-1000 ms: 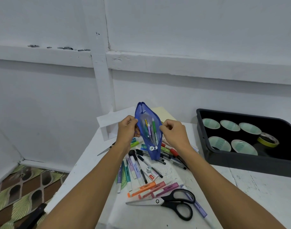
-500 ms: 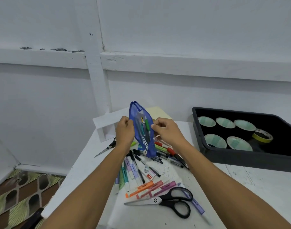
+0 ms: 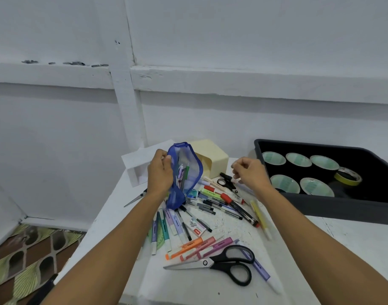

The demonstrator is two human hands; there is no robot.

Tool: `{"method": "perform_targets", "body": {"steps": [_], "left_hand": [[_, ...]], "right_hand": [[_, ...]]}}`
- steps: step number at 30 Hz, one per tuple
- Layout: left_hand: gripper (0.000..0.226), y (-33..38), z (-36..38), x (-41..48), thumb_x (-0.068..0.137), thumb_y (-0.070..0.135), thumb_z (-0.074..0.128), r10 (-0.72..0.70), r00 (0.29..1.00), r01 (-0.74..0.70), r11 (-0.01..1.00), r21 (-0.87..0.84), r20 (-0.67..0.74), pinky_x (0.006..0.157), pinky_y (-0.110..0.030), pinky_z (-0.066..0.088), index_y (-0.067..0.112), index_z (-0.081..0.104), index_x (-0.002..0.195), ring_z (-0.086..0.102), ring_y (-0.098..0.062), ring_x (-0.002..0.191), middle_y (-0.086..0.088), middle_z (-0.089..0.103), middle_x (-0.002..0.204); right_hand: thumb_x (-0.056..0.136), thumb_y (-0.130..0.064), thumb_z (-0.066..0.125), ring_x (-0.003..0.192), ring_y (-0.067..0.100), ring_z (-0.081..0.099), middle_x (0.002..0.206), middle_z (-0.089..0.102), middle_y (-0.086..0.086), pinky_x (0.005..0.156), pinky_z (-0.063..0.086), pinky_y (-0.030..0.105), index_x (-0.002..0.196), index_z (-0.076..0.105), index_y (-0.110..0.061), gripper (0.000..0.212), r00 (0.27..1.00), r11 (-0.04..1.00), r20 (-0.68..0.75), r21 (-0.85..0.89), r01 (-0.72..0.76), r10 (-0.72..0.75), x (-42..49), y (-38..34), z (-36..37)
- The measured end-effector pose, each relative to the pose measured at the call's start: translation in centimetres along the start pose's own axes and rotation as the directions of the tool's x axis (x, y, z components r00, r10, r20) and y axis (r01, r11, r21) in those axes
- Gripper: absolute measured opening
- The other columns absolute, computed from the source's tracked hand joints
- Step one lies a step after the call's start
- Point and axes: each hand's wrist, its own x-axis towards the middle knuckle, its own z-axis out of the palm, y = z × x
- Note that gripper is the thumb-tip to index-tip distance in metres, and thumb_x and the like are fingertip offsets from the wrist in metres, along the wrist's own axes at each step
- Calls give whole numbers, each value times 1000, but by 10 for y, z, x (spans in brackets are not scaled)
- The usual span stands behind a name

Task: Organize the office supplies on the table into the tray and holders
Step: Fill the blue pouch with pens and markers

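Pouch (image 3: pixel 185 170), blue mesh, pens showing through its side; stood on end above the heap at the far middle of the worktop (image 3: pixel 210 289). Whether its lower end touches the pens cannot be told.

Left hand (image 3: pixel 160 172): fingers wrapped round the pouch's left edge, holding it.

Right hand (image 3: pixel 250 172): well apart from the pouch, over the far-right part of the heap, fingers curled in with thumb near forefinger; nothing seen held.

Cream holder (image 3: pixel 214 159): just behind the pouch, its open side facing the heap.

White holder (image 3: pixel 135 170): left of the pouch, at the worktop's far-left corner.

Black tray (image 3: pixel 320 208): right side of the worktop, holding five broad tape rolls (image 3: pixel 298 159) in two rows and a yellow tape roll (image 3: pixel 348 178) at their right.

Loose supplies on the worktop:
- black-handled scissors (image 3: pixel 228 263), nearest the person, blades pointing left, lying across a lilac pen (image 3: pixel 263 271);
- orange highlighter (image 3: pixel 186 246) and pink highlighters (image 3: pixel 210 245), side by side just beyond the scissors;
- pastel pens (image 3: pixel 166 225), fanned out below the pouch;
- staples box (image 3: pixel 197 230), among the black pens;
- red-capped marker (image 3: pixel 227 198) and yellow highlighter (image 3: pixel 260 214), on the heap's right;
- small black tape roll (image 3: pixel 221 182), near the cream holder;
- second scissors (image 3: pixel 135 198), at the left edge, partly hidden by the left forearm.
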Motion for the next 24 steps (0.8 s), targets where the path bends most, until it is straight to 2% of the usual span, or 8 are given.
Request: {"method": "perform_targets", "body": {"steps": [2,6,8,12,15,17,20,24], "left_hand": [[18,2,-1,1,102,17,39,-26,1000,26,999,-35,8,56,-29,33,9,45,87,40,-16,59,-6,49,69],[18,1,-3,5,102,20,41,-68,998,69,990,-120,11,58,-31,35,10,47,89,43,-20,61,-18,53,72],[19,-2,-6,8,102,23,40,-99,995,98,980,-172,3,58,-32,37,15,47,86,45,-21,60,-25,57,76],[19,-7,-26,10,103,25,40,-145,989,141,966,-219,-3,56,-30,37,15,47,88,46,-20,58,-15,58,73],[18,-12,-45,9,103,23,40,-159,987,152,954,-260,-7,53,-27,41,11,48,92,51,-17,56,-12,61,73],[19,-19,-60,10,103,23,41,-159,987,149,952,-267,-16,53,-28,41,10,48,91,51,-19,57,-12,60,73],[18,-31,-80,9,102,24,42,-170,985,154,950,-273,-33,56,-34,39,12,47,89,50,-22,62,-20,58,75],[19,-41,-100,7,102,27,42,-193,981,177,945,-275,-33,56,-36,40,13,47,90,50,-23,63,-30,59,83]], "right_hand": [[94,-10,57,68,17,65,80,70,9,70,58,34,83,69,-12,16,999,998,39,-63,3,0,0,9,6],[93,-11,59,78,10,61,88,67,-6,67,48,20,89,72,-22,18,971,941,226,-304,146,-78,-4,22,25],[92,-11,59,83,13,63,94,68,-5,74,51,25,93,73,-23,19,950,908,295,-364,207,-98,-8,26,36],[92,-11,56,83,13,62,95,67,-4,72,47,25,97,73,-23,21,927,882,348,-382,276,-140,-13,26,58],[93,-12,54,72,11,58,88,65,-4,67,48,26,98,74,-22,23,922,865,355,-404,298,-152,-15,19,76],[93,-13,54,73,11,58,94,68,-3,67,49,27,98,74,-24,23,916,846,359,-418,330,-180,-16,14,91],[92,-11,53,83,17,62,104,70,1,71,47,26,97,74,-22,25,908,835,356,-412,364,-220,-19,5,113],[89,-7,53,99,21,61,111,68,4,84,51,34,103,72,-20,28,897,807,376,-441,393,-231,-18,0,141]]}}
